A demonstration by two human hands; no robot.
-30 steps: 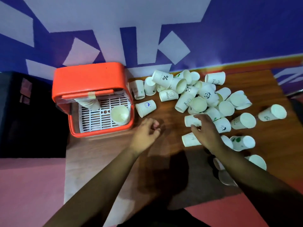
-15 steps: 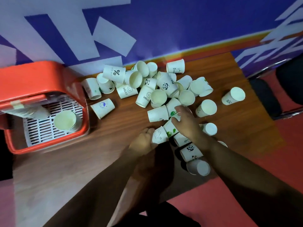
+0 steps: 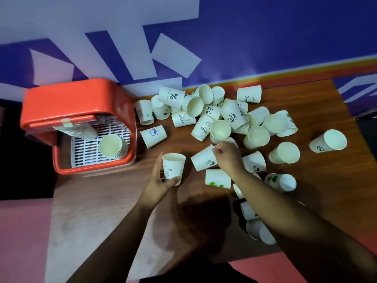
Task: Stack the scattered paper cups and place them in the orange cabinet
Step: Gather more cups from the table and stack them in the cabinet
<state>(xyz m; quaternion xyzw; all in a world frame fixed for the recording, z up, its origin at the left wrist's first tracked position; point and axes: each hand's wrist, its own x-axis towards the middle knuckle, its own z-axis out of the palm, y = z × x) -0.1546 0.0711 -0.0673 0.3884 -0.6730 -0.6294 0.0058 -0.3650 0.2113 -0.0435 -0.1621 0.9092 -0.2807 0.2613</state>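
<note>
Well left of both grips: orange cabinet [image 3: 77, 103], open, with a cup stack [image 3: 112, 147] standing on its white grille. Nearer, left hand [image 3: 161, 184] curled round an upright "Hi" cup [image 3: 173, 167], mouth up. Just right of that, right hand [image 3: 229, 158] clenched on the end of a panda cup [image 3: 204, 160] lying on its side. Beyond and right of this grip, scattered paper cups [image 3: 234, 117] heaped on the wooden table [image 3: 326, 197].

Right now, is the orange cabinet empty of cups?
No, one stack of cups stands on the white grille inside the orange cabinet, and a second stack lies tilted beside it.
</note>
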